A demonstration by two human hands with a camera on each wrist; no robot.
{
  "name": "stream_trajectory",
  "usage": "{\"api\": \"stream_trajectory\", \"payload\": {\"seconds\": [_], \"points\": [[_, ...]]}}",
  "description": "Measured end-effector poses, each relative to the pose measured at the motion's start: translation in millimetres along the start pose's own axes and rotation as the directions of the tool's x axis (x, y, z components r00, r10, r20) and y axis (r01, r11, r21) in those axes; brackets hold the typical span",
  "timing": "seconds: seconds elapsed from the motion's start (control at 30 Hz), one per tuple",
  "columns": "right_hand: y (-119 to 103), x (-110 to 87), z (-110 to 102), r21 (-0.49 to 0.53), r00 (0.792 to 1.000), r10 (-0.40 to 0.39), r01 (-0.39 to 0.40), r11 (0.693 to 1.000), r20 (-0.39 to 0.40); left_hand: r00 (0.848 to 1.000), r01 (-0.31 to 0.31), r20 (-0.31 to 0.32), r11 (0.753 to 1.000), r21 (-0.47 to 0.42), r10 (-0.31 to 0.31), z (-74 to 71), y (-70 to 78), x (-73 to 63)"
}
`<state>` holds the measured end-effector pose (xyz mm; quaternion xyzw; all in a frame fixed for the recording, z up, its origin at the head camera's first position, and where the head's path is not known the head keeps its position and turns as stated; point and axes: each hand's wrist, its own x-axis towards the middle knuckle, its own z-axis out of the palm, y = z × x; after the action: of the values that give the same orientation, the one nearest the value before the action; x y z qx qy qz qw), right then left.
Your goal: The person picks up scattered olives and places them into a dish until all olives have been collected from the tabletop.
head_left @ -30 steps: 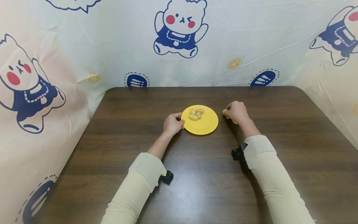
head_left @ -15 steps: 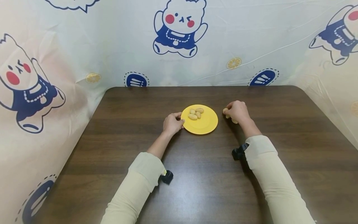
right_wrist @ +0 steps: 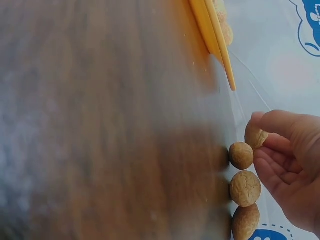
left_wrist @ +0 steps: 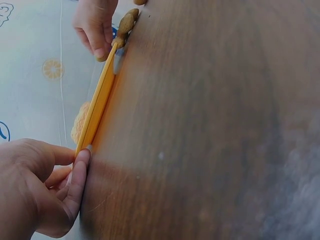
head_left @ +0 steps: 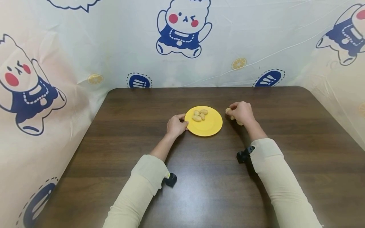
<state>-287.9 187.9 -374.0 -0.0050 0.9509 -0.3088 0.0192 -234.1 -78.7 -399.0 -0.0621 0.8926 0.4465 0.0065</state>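
Observation:
A yellow plate (head_left: 204,128) sits on the table with several unshelled peanuts (head_left: 196,118) grouped on its far-left part. My left hand (head_left: 176,126) holds the plate's left rim, and in the left wrist view the fingers and thumb pinch the plate's edge (left_wrist: 96,116). To the right of the plate, my right hand (head_left: 242,113) pinches one peanut (right_wrist: 256,135) between thumb and fingers. That peanut is slightly raised, close above the others. Several more peanuts (right_wrist: 245,188) lie in a row on the table beside this hand, which partly hides them in the head view.
The brown wooden table (head_left: 199,177) has rounded far corners. Behind it and along both sides hangs a pale sheet (head_left: 119,41) with cartoon bears. Each wrist wears a small black camera (head_left: 171,180) at the sleeve cuff.
The peanut in my right hand has shifted slightly away from me and left, apart from the ones under the hand. My left hand and the plate have stayed still.

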Motion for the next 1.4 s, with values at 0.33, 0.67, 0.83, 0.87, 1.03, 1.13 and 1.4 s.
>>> {"api": "stream_trajectory", "payload": {"seconds": [0.33, 0.67, 0.83, 0.87, 1.03, 1.13, 1.4], "points": [[-5.6, 0.8, 6.2, 0.079, 0.999, -0.03, 0.028, 0.997, 0.033, 1.0, 0.005, 0.004, 1.0, 0.009, -0.005, -0.1, 0.4, 0.7], [-17.5, -1.9, 12.1, 0.053, 0.989, -0.119, 0.115, 0.992, 0.084, 1.0, 0.002, 0.006, 1.0, 0.005, -0.002, 0.5, 0.0, 1.1], [-26.2, -1.7, 17.4, 0.053, 0.986, -0.121, 0.116, 0.992, 0.112, 1.0, 0.002, 0.005, 1.0, -0.003, -0.002, -0.4, 0.2, 0.3], [-27.8, -1.8, 18.3, 0.052, 0.986, -0.122, 0.117, 0.992, 0.116, 1.0, 0.001, 0.006, 1.0, -0.002, -0.001, -0.6, 0.2, 0.2], [-34.0, -2.0, 22.7, 0.059, 0.984, -0.132, 0.126, 0.99, 0.123, 1.0, -0.003, 0.007, 1.0, 0.002, 0.003, -0.6, 0.3, 0.3], [-37.0, -1.8, 25.4, 0.069, 0.98, -0.156, 0.148, 0.987, 0.125, 1.0, 0.003, 0.008, 1.0, 0.0, -0.003, -0.4, 0.1, 0.5], [-43.3, -0.7, 33.6, 0.062, 0.968, -0.222, 0.216, 0.974, 0.114, 1.0, 0.0, 0.003, 1.0, 0.012, 0.0, -0.9, 1.2, 0.0]]}}
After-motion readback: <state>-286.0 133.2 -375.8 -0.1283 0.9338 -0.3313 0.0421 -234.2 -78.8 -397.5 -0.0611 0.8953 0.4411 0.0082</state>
